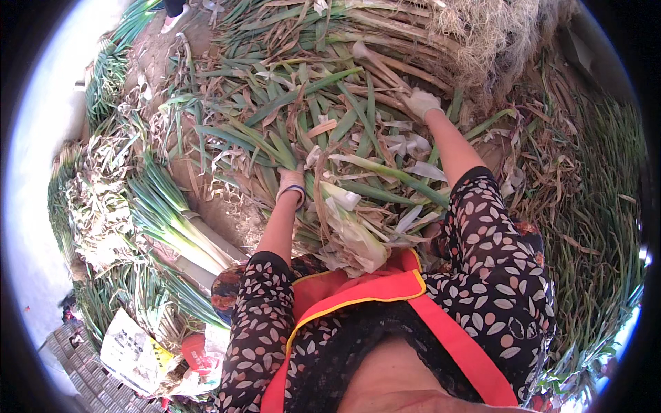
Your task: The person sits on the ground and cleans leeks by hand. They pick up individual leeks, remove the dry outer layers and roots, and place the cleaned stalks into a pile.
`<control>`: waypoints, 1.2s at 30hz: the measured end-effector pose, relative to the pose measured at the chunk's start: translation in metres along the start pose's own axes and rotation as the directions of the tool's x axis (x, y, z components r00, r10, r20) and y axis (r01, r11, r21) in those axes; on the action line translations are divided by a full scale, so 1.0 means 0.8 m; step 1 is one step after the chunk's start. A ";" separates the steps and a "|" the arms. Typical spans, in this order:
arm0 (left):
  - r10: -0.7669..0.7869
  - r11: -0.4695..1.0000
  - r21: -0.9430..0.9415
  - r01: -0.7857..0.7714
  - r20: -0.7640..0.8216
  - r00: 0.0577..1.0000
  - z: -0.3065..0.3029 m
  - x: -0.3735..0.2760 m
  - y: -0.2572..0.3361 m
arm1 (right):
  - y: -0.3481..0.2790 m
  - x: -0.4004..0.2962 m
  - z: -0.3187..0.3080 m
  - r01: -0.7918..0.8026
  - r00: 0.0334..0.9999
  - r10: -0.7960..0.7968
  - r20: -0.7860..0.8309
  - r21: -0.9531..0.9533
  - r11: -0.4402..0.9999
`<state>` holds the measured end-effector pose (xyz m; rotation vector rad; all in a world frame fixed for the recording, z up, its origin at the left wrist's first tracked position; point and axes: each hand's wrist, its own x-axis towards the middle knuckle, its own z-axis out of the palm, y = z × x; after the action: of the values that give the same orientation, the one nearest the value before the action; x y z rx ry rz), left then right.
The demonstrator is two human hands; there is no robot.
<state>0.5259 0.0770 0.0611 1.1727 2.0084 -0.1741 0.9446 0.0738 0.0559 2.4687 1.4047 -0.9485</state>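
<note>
My left hand [290,179], in a pale glove, is closed around green leek leaves [281,148] low over the litter of trimmings. Farther forward and to the right, my gloved right hand [422,102] grips a dry-skinned leek stalk [382,67] beside the root ends of a heap; its fingers are partly hidden. That heap of untrimmed leeks [397,33] lies with its matted roots [477,44] toward the right. Between my hands are loose cut leaves and dry husks [356,121]. A pale peeled piece of leek [356,232] rests against my red apron [361,291].
Cleaned leeks [178,222] lie in a bundle at my left, across a grey board [199,271]. Green leaves [594,206] are heaped along the right. More bundles [106,85] line the left edge. A printed white bag [135,351] sits lower left. Someone's shoe [175,19] shows at top left.
</note>
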 end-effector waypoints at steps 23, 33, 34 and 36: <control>0.562 0.769 0.441 -0.462 -0.121 0.819 -0.215 -0.136 0.092 | -0.031 -0.078 -0.057 -0.384 0.648 -0.615 0.448 0.890 0.244; 0.738 0.227 -0.886 0.405 0.428 0.522 -0.071 -0.166 0.095 | -0.168 -0.275 -0.001 0.358 0.813 -0.573 0.101 0.690 0.629; 0.713 0.221 -0.876 0.428 0.445 0.543 -0.082 -0.177 0.085 | -0.175 -0.312 -0.011 0.366 0.833 -0.549 0.059 0.686 0.628; 0.709 0.223 -0.902 0.371 0.411 0.573 -0.093 -0.187 0.064 | -0.189 -0.382 -0.039 0.401 0.857 -0.514 -0.039 0.676 0.618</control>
<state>0.5637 0.0397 0.2273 0.2723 0.6570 0.5910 0.7243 -0.0510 0.2866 2.3660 1.9575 -2.0398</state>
